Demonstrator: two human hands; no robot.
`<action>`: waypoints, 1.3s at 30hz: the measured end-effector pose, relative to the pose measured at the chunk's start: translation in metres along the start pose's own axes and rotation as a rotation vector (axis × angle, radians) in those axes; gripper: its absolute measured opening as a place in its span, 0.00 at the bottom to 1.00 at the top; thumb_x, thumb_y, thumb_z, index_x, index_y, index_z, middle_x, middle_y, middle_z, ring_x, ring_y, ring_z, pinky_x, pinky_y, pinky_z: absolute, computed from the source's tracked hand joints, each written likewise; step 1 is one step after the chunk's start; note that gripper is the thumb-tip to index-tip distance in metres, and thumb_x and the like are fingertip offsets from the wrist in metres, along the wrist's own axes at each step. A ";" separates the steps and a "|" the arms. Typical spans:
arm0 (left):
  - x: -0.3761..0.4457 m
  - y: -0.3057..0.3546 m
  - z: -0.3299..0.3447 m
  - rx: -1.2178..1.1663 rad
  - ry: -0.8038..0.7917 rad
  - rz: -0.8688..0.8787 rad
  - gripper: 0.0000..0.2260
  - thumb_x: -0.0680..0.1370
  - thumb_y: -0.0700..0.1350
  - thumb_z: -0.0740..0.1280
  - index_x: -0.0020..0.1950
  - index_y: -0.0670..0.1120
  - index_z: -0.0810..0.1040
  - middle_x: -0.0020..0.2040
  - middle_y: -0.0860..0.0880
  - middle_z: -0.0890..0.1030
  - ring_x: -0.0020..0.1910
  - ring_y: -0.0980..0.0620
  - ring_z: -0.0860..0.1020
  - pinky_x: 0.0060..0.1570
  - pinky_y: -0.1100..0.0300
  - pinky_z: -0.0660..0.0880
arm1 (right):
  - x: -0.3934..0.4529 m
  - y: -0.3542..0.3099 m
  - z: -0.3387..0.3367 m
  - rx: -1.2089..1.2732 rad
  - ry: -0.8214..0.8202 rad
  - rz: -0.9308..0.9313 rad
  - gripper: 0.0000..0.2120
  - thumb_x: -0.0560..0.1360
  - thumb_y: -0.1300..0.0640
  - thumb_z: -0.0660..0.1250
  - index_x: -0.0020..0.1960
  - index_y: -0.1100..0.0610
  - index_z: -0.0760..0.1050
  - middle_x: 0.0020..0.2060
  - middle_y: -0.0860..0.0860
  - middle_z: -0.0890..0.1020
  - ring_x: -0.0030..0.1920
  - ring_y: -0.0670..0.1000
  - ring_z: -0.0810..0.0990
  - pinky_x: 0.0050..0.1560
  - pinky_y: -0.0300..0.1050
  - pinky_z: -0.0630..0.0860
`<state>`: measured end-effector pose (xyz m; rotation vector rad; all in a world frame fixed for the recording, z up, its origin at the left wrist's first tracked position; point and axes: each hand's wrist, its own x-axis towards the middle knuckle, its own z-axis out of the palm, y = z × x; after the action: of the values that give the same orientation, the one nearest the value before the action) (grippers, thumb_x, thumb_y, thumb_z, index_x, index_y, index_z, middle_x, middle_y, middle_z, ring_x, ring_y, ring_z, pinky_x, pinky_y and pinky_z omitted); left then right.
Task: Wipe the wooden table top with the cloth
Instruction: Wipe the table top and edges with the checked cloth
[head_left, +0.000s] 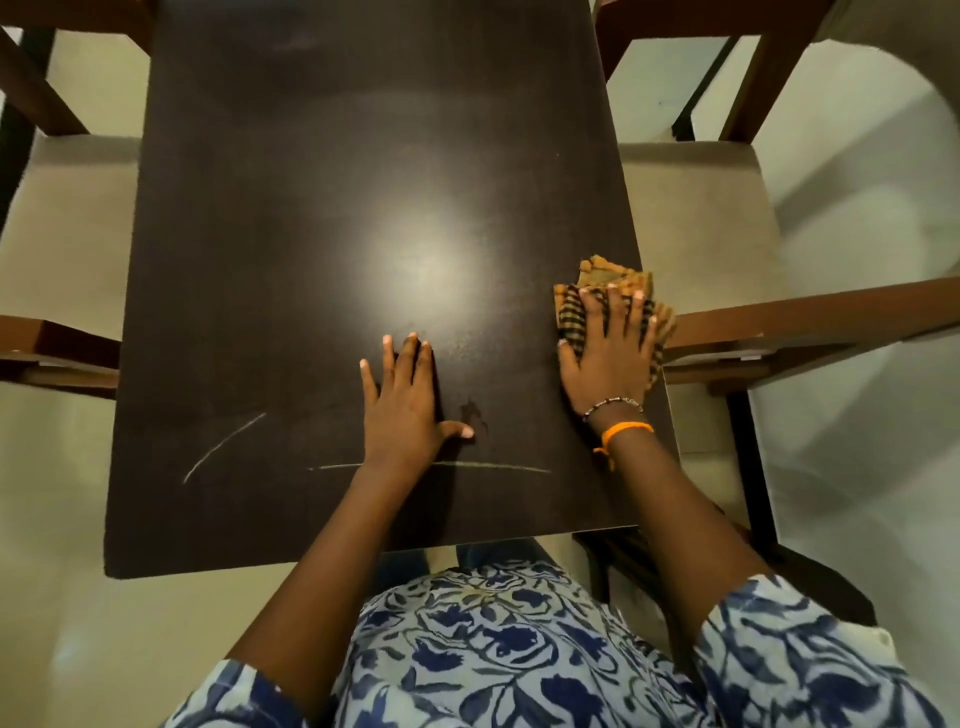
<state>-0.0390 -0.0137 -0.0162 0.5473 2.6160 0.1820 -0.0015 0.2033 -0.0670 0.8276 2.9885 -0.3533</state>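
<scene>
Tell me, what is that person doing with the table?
A person is wiping a dark table. The right hand presses flat on a checked cloth at the table's right edge. The left hand lies flat on the bare wood near the middle, with nothing in it. Two pale lines and a small smudge show on the near part of the table, so that part looks not yet wiped.
</scene>
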 end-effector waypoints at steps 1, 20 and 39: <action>-0.003 -0.004 -0.002 -0.001 0.002 0.004 0.47 0.70 0.60 0.68 0.77 0.43 0.45 0.78 0.46 0.44 0.76 0.44 0.37 0.71 0.44 0.35 | -0.006 -0.016 0.003 0.012 -0.002 0.010 0.30 0.73 0.48 0.61 0.73 0.52 0.60 0.74 0.57 0.59 0.75 0.62 0.50 0.73 0.60 0.44; -0.029 -0.032 -0.004 0.292 -0.119 -0.022 0.52 0.67 0.62 0.70 0.76 0.39 0.43 0.78 0.43 0.45 0.75 0.39 0.37 0.69 0.36 0.34 | -0.043 0.036 -0.010 -0.048 -0.051 0.000 0.32 0.69 0.45 0.48 0.74 0.48 0.57 0.75 0.51 0.60 0.76 0.58 0.51 0.73 0.63 0.47; -0.048 -0.043 0.013 0.088 -0.092 0.037 0.56 0.67 0.61 0.71 0.75 0.40 0.36 0.77 0.42 0.38 0.74 0.38 0.32 0.68 0.37 0.32 | -0.083 -0.018 0.004 0.006 -0.122 -0.181 0.33 0.68 0.46 0.50 0.74 0.49 0.58 0.75 0.53 0.60 0.75 0.60 0.51 0.72 0.66 0.47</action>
<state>-0.0091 -0.0722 -0.0170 0.6193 2.5348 0.0525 0.0604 0.1458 -0.0610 0.5155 2.9556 -0.4015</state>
